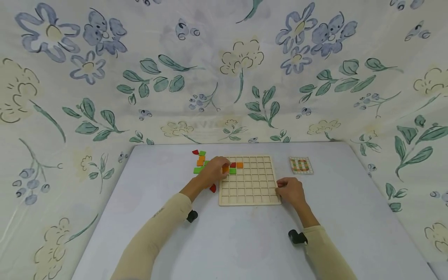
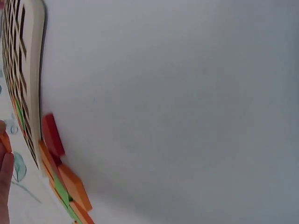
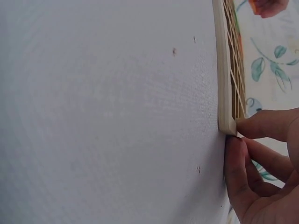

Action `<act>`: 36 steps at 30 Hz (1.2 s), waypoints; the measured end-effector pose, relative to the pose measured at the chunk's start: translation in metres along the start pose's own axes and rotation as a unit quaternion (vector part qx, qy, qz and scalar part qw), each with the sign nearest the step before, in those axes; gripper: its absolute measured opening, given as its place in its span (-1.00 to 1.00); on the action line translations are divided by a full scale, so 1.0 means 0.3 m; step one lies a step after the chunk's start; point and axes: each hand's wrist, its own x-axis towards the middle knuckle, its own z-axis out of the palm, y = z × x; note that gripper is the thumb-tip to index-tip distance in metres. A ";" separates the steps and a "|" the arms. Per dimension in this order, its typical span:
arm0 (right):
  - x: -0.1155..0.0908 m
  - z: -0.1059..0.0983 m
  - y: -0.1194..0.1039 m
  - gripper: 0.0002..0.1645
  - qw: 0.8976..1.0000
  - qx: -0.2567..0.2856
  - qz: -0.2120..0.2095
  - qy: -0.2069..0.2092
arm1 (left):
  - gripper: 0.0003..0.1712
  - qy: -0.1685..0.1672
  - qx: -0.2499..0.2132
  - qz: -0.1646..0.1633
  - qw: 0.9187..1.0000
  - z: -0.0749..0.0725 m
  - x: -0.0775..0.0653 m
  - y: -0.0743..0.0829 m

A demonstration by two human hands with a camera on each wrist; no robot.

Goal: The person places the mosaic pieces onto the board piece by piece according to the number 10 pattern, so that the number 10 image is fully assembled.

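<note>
My left hand is over the upper left of a wooden grid board, pinching an orange tile between thumb and fingers. Beside that tile, a red tile, another orange one and a green tile lie in the board's cells. At the board's right edge, near the front corner, my right hand grips the rim. The right wrist view shows its thumb on top of the corner and a fingertip low against the side.
Loose red, green and orange tiles lie left of the board, partly hidden by the left hand. A red quarter-round piece sits near its left edge. Right of the board lies a square patterned card. Floral cloth hangs behind the white table.
</note>
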 end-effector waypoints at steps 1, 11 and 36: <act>0.000 0.000 0.000 -0.72 1.000 0.001 -0.001 -0.001 | -0.60 -0.005 -0.002 0.005 1.000 0.010 -0.002 0.008; -0.001 0.002 -0.003 -0.71 1.000 -0.004 0.004 -0.001 | -0.61 -0.064 0.025 0.009 0.998 0.071 0.002 0.053; -0.005 0.002 -0.003 -0.71 1.000 -0.008 0.000 0.004 | -0.96 -0.009 0.046 0.086 0.995 0.077 -0.009 0.043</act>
